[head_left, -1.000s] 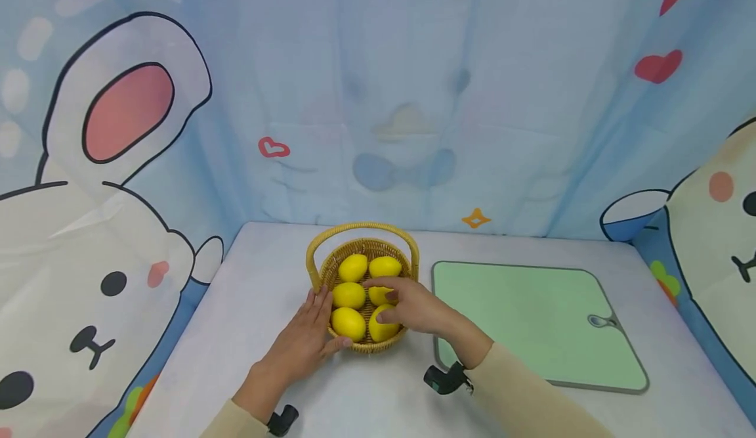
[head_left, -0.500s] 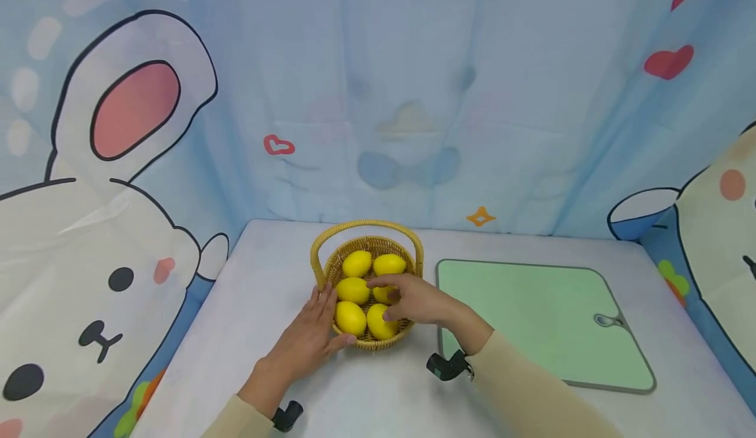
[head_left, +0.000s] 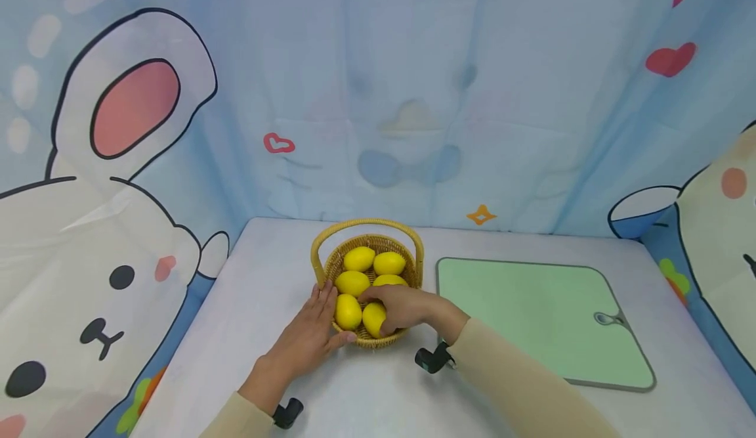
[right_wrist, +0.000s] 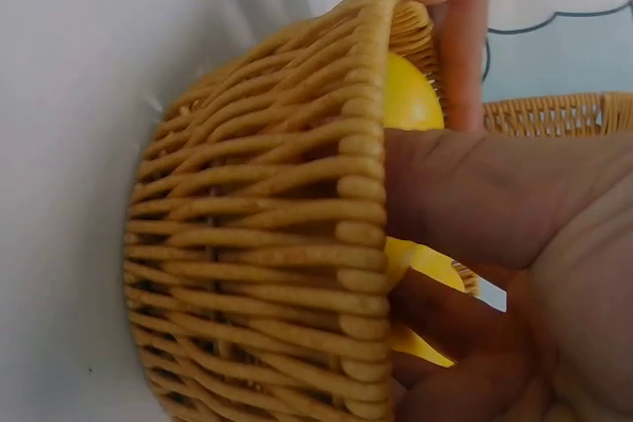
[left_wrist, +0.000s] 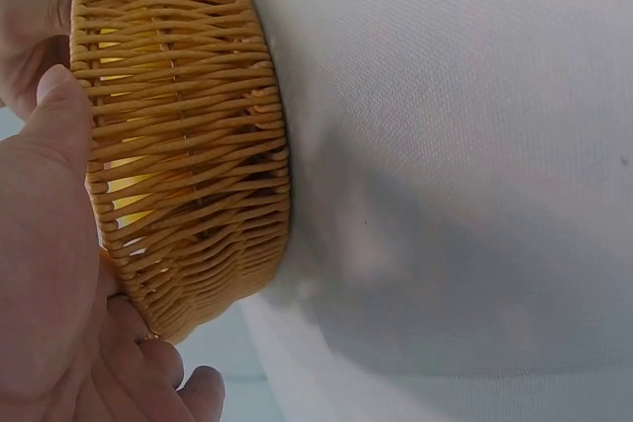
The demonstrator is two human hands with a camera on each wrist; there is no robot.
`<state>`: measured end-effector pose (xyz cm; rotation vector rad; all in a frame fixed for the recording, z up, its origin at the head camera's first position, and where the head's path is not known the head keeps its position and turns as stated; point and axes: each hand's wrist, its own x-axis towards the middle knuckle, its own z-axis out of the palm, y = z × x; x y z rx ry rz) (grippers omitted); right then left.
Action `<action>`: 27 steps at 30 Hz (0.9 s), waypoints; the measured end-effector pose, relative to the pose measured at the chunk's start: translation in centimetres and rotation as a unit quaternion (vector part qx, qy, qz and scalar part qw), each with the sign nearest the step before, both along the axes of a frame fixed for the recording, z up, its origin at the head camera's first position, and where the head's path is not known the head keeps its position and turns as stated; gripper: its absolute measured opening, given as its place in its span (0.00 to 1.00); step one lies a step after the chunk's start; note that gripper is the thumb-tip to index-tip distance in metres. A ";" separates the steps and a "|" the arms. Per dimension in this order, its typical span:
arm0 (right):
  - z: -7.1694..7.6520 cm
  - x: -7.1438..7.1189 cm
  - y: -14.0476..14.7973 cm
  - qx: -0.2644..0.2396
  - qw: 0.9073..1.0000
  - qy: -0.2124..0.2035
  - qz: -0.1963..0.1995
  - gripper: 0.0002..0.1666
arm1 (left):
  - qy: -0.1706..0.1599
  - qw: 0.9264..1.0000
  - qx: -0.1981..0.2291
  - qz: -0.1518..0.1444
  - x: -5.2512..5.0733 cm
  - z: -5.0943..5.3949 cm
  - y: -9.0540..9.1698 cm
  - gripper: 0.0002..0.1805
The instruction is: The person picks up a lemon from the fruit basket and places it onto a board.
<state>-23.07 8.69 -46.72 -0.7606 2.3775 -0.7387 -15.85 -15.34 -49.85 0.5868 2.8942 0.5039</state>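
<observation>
A woven wicker basket (head_left: pixel 373 343) with an arched handle (head_left: pixel 366 222) stands on the table and holds several yellow lemons (head_left: pixel 359 259). At its left side my left hand (head_left: pixel 304 334) lies with fairly straight fingers against the rim, its thumb on the front edge. In the left wrist view that thumb (left_wrist: pixel 61 111) touches the rim from outside. Inside the front right of the basket, my right hand (head_left: pixel 407 308) pinches a lemon (head_left: pixel 373 320) between thumb and fingers. The right wrist view shows the thumb (right_wrist: pixel 465 190) reaching over the rim; the basket wall hides its tip.
A pale green cutting board (head_left: pixel 537 323) with a grey edge lies flat to the right of the basket. The white table (head_left: pixel 366 398) ends at a blue printed curtain (head_left: pixel 407 96) behind and at the sides.
My right hand has moved down and slightly left into the basket and taken hold of the front right lemon. The lemons have shifted a little. My left hand stays at the rim.
</observation>
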 end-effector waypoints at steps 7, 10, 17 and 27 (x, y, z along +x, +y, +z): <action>0.2 0.2 -0.1 0.023 1.000 0.014 0.016 0.34 | -0.009 1.000 0.009 0.005 0.1 0.2 0.1 0.54; 0.1 0.3 -0.1 0.031 0.999 0.023 0.017 0.36 | -0.008 1.000 0.008 0.006 0.1 0.2 0.1 0.53; -0.1 0.6 -0.1 0.037 0.998 0.046 0.028 0.38 | -0.005 1.000 0.010 0.005 0.2 0.1 0.2 0.54; -0.6 0.3 0.7 -0.039 0.998 0.049 0.002 0.42 | -0.004 1.000 0.014 0.005 0.2 0.3 0.2 0.53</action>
